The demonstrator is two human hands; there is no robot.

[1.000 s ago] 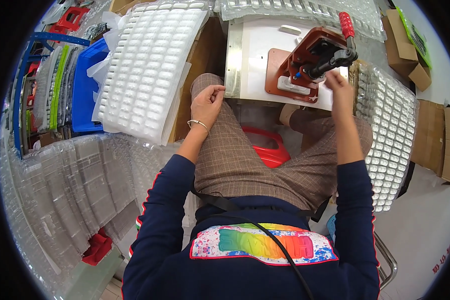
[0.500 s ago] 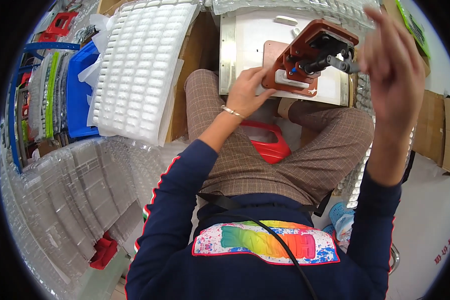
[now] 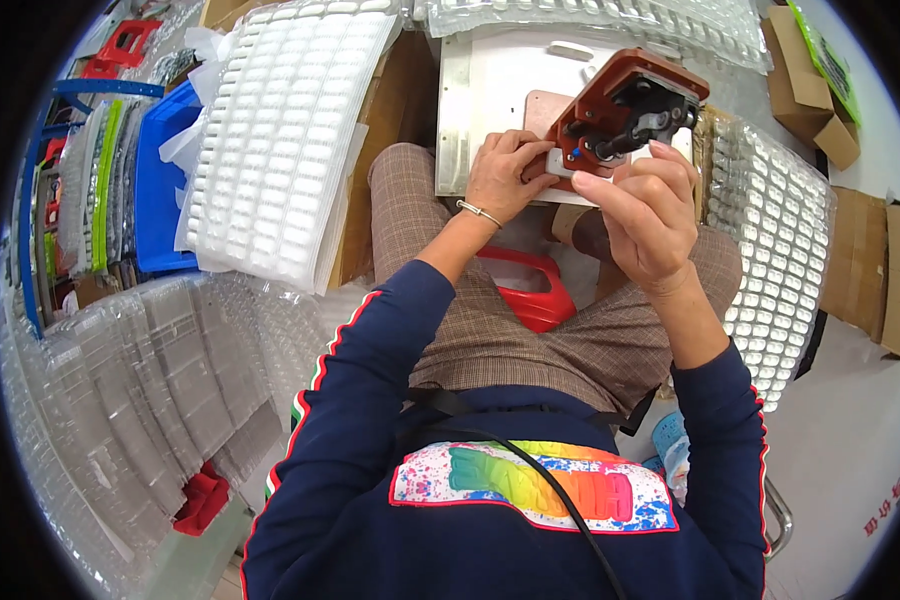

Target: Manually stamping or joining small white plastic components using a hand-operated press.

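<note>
A red-brown press fixture (image 3: 625, 72) with a black and metal lever clamp (image 3: 635, 130) stands on the white work board (image 3: 500, 70). A small white oblong piece (image 3: 562, 162) lies at its front foot. My left hand (image 3: 508, 178) is closed at the piece's left end, thumb and fingers pinching it. From the right, my right hand (image 3: 652, 215) reaches in with its fingers curled and one fingertip against the front edge of that piece. Its other fingers are bent just below the clamp, and what lies beneath them is partly hidden.
Another white oblong piece (image 3: 570, 50) lies at the board's back. Trays of white pieces (image 3: 275, 130) stand left, and more such trays (image 3: 780, 270) stand right. A blue bin (image 3: 160, 180), clear trays (image 3: 140, 380), cardboard boxes (image 3: 860, 265) and a red stool (image 3: 540, 300) are around me.
My right hand has come down and left from beside the clamp's lever to the white piece. My left fingers have shifted from the fixture's edge onto the piece's end.
</note>
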